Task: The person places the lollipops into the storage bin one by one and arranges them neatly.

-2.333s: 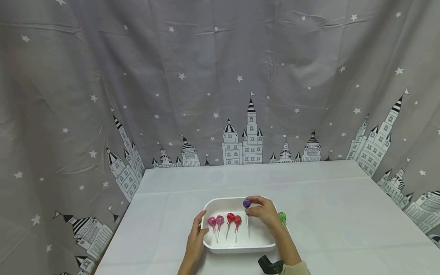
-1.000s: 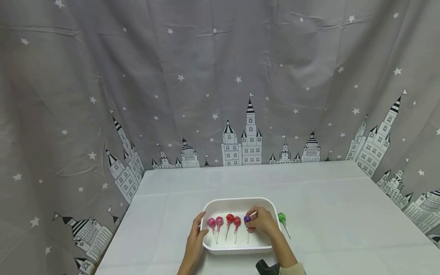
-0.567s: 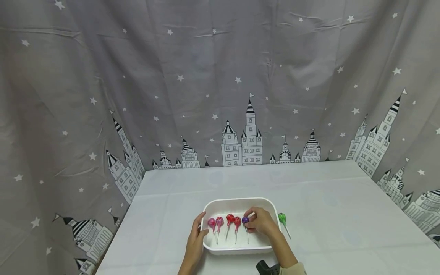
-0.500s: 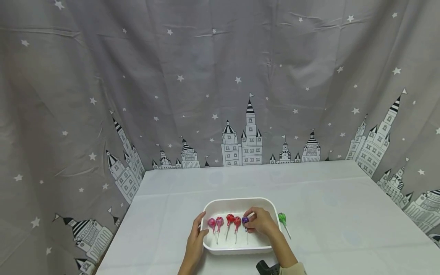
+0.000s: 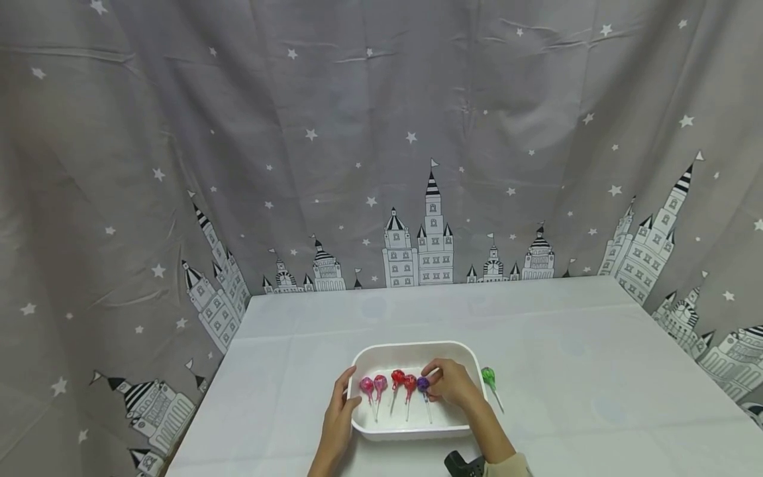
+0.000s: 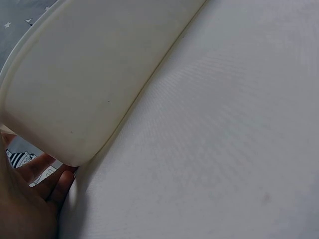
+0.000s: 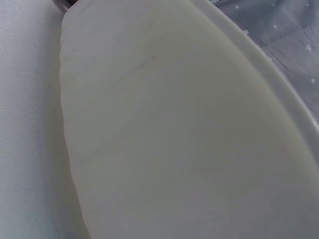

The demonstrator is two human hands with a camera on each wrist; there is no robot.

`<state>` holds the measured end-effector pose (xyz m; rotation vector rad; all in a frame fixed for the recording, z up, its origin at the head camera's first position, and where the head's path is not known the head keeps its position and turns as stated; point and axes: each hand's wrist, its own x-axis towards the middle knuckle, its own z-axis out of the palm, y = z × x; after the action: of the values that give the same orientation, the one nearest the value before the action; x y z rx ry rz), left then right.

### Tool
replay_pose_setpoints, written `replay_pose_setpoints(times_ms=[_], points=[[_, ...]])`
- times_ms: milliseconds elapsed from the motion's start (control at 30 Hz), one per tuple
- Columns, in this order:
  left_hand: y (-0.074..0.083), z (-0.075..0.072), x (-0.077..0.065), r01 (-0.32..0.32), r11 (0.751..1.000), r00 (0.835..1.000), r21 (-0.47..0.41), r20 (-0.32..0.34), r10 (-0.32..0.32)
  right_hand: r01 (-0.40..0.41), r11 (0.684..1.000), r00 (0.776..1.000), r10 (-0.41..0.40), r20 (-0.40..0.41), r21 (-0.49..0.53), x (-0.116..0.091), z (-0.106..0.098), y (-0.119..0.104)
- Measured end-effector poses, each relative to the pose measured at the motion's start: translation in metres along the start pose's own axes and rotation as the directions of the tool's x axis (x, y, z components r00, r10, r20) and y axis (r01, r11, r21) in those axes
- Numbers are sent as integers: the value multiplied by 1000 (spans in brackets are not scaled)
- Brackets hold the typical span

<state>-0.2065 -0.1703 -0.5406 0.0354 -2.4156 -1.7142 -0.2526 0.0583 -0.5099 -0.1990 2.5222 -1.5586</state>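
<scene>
A white tray sits on the table, with my left hand gripping its left side, thumb over the rim. The left wrist view shows those fingers at the tray's outer corner. Inside the tray, two pink lollipops and two red lollipops lie side by side, sticks toward me. To their right lies a purple lollipop, its stick slightly slanted. My right hand is over the tray, fingertips spread close beside the purple head without visibly pinching it. The right wrist view shows only the tray's outer wall.
A green lollipop lies on the white table just outside the tray's right side. A black device sits at the right wrist. Behind the table hangs a grey curtain printed with castles and stars.
My right hand has lowered the purple lollipop into the tray beside the red ones, shifted it slightly left, and loosened its fingers from it. The left hand stays on the tray.
</scene>
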Motion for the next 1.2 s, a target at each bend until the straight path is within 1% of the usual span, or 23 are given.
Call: replay_pose_setpoints(times_ms=[200,267,333,467,567,633,800,933,1000,1100,1133,1167,1200], points=[[0,-1,0,17,1000,1000,-23,2,-17,-13,996,997,5,-80,-89,-1,-1,0],[0,-1,0,15,1000,1000,-22,0,-15,-3,994,995,-8,-98,-107,-2,-2,0],[1,-1,-1,4,1000,1000,-12,0,-4,22,994,993,-34,-116,-109,-4,-4,-1],[1,-1,0,-17,1000,1000,-5,4,17,113,987,982,-129,-138,-115,-10,-10,-3],[1,0,0,-10,1000,1000,-13,1,10,148,981,975,-166,-148,-121,-15,-18,-7],[1,0,0,-2,1000,1000,-13,2,2,146,983,974,-163,-155,-114,-19,-24,-10],[-1,1,0,-9,1000,1000,-19,6,9,98,994,974,-105,-201,-48,-26,-46,-18],[-2,0,0,-20,1000,1000,-22,3,20,63,998,965,-58,-255,11,-30,-64,-19],[-2,0,0,-27,999,1000,-18,4,27,67,997,954,-56,-294,28,-31,-72,-17],[-2,-1,0,-32,999,999,-22,4,32,109,993,928,-84,-362,47,-32,-83,-10],[-2,-1,-1,-35,999,999,-22,5,35,159,986,911,-130,-391,42,-27,-86,3],[-2,-1,-1,-38,999,999,-22,5,38,230,971,894,-183,-408,67,-26,-89,9],[-2,-1,-1,-34,999,999,-26,5,34,265,963,875,-214,-435,60,-20,-90,23]])
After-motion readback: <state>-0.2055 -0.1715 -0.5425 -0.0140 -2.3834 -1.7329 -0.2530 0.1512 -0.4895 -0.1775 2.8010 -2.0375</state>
